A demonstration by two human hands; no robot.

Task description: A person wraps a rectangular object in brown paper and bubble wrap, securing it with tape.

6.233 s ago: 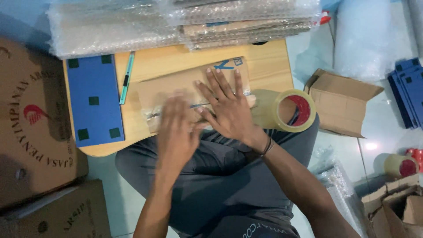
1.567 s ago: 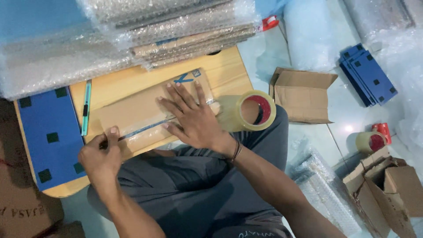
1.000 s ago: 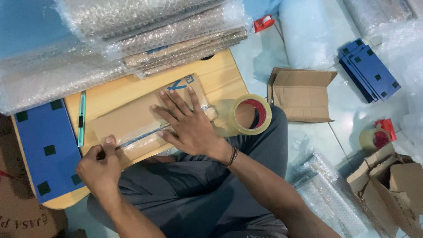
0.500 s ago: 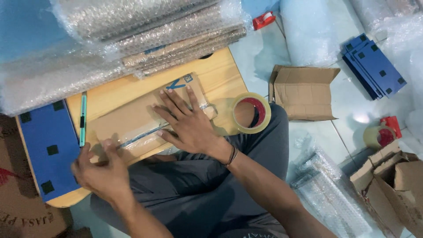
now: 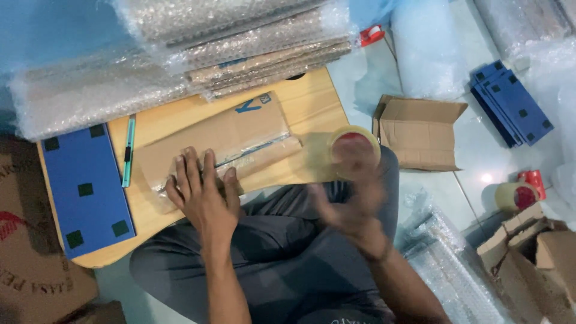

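Brown cardboard, wrapped flat as a parcel [image 5: 222, 141] with clear tape along one long edge, lies slantwise on the table [image 5: 312, 102]. The left hand [image 5: 204, 198] rests palm down on the parcel's near end, fingers spread and pressing flat; this grip pinches nothing.

The right hand [image 5: 351, 198] is blurred in the air over the lap, just in front of the roll of tape [image 5: 354, 147]. Whether its grip is spread or closed on anything cannot be told, nor whether it touches the roll. The roll stands at the right edge of the table, close beside the far end of the parcel.

On the table to the left of the parcel lies a teal cutter [image 5: 128, 150], and beyond it a blue board [image 5: 87, 192] with dark square patches, reaching the table's left edge. Along the far side, stacks of bubble-wrapped packages [image 5: 180, 54] overlap the table's rim.

On the floor to the right: an open cardboard box [image 5: 420, 135], a roll of bubble wrap [image 5: 426, 48], a stack of blue boards [image 5: 510, 105], a second roll of tape [image 5: 513, 195] and further open boxes [image 5: 534, 252]. A printed carton [image 5: 30, 252] stands at the left.
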